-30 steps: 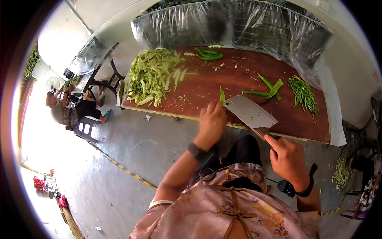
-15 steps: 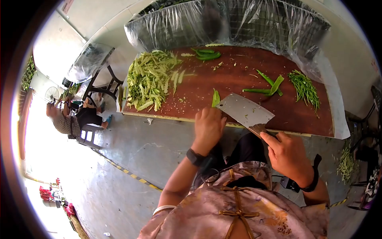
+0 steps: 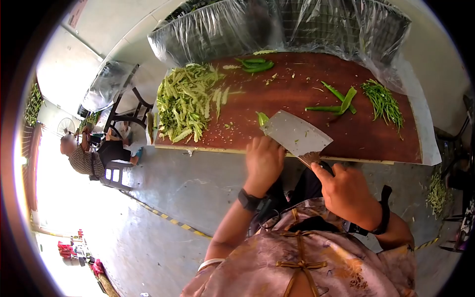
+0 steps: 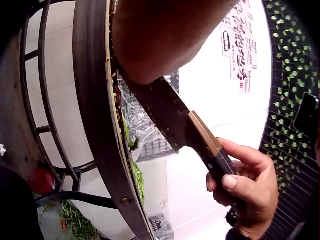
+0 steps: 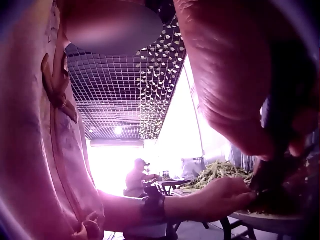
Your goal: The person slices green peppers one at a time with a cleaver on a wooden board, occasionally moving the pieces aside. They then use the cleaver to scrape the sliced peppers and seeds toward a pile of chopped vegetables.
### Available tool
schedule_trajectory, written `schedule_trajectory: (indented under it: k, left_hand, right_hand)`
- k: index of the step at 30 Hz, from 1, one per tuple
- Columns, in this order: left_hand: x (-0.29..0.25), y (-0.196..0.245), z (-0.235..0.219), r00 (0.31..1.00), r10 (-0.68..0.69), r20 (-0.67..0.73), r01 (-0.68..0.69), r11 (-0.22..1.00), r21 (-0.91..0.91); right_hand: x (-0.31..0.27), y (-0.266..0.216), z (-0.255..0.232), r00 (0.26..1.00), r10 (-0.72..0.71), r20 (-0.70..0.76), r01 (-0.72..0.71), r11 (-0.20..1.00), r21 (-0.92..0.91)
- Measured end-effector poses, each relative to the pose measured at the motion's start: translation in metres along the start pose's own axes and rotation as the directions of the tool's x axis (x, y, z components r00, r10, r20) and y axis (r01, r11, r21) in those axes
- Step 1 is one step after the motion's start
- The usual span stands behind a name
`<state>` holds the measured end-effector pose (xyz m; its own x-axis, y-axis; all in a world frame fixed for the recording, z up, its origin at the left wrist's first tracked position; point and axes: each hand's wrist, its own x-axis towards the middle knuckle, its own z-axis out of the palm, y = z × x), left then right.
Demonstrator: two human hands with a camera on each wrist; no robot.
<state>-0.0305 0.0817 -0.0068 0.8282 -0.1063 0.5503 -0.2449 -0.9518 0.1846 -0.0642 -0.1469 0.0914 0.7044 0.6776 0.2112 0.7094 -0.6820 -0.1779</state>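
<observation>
My right hand [image 3: 346, 194] grips the handle of a cleaver [image 3: 299, 133], its broad blade lying over the table's front edge. In the left wrist view the right hand [image 4: 250, 187] has its fingers and thumb round the dark handle. Beside the blade's far end, my left hand [image 3: 264, 163] is at the table edge with fingers bent; what its fingertips hold is hidden. A green pepper piece [image 3: 262, 119] shows just beyond them, against the blade. The right wrist view shows the left hand [image 5: 217, 199] close to the blade's dark shape.
On the brown table [image 3: 287, 74] lie a heap of pale green slices [image 3: 183, 101] at left, whole peppers [image 3: 257, 65] at the back, more peppers [image 3: 324, 108] right of centre and thin green strips [image 3: 383, 104] at right. Plastic-covered crates [image 3: 316, 29] stand behind. A seated person [image 3: 91, 156] is far left.
The cleaver and right hand have shifted left in the head view. The pepper piece by the left hand has also moved left and is now partly behind the blade. The head view has tilted slightly.
</observation>
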Motion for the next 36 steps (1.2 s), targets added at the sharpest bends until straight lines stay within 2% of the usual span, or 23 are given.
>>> schedule_trajectory:
  k: [2,4,7,10,17,20,23,26,28,30,32,36]
  left_hand:
    - [-0.002,0.0,0.001,1.0,0.016,0.025,-0.016,0.999,0.029]
    - [-0.004,0.002,0.0,1.0,0.016,-0.002,-0.016,1.0,0.013]
    - [-0.004,0.005,-0.002,0.999,0.028,-0.029,-0.028,0.999,-0.015]
    - [-0.004,0.004,-0.003,0.999,0.032,-0.037,-0.033,0.999,-0.025]
    - [-0.002,0.001,0.0,0.999,0.04,-0.035,-0.042,0.998,-0.044]
    - [0.0,0.002,0.0,0.998,0.048,-0.029,-0.049,0.998,-0.034]
    - [-0.001,0.001,0.0,0.999,0.034,-0.033,-0.035,0.998,-0.05]
    - [-0.003,0.0,0.001,0.996,0.035,-0.077,-0.04,0.997,-0.071]
    - [-0.003,0.0,0.0,1.0,0.008,-0.027,-0.01,0.996,-0.091]
    - [-0.003,0.0,-0.002,0.999,0.003,-0.037,-0.006,0.996,-0.092]
    - [-0.003,0.001,-0.003,0.999,-0.002,-0.048,-0.002,0.995,-0.097]
    - [-0.001,-0.003,0.005,0.993,0.013,-0.114,-0.032,0.986,-0.166]
  right_hand:
    - [0.0,0.003,-0.002,1.0,-0.019,-0.023,0.019,1.0,0.005]
    - [-0.003,0.003,-0.014,1.0,0.016,0.012,-0.017,0.998,0.063]
    - [-0.004,-0.001,-0.024,0.998,0.014,0.059,-0.017,0.999,0.039]
    - [0.004,-0.005,-0.017,0.997,0.002,0.072,-0.001,1.0,-0.006]
    - [0.015,-0.005,0.007,0.999,-0.019,0.037,0.019,1.0,0.01]
    - [0.036,-0.003,0.027,0.999,-0.041,-0.031,0.041,0.999,-0.003]
    - [0.065,0.004,0.05,0.996,-0.039,-0.076,0.045,0.996,0.071]
    - [0.096,0.019,0.058,0.987,-0.067,-0.149,0.077,0.995,0.063]
    - [0.108,0.024,0.054,0.931,-0.054,-0.36,0.134,0.97,0.202]
    - [0.099,0.028,0.039,0.94,-0.03,-0.34,0.102,0.976,0.194]
    - [0.079,0.032,0.026,0.965,0.036,-0.26,0.007,0.987,0.163]
    - [0.025,0.041,0.013,0.967,0.008,-0.254,0.017,0.995,0.097]
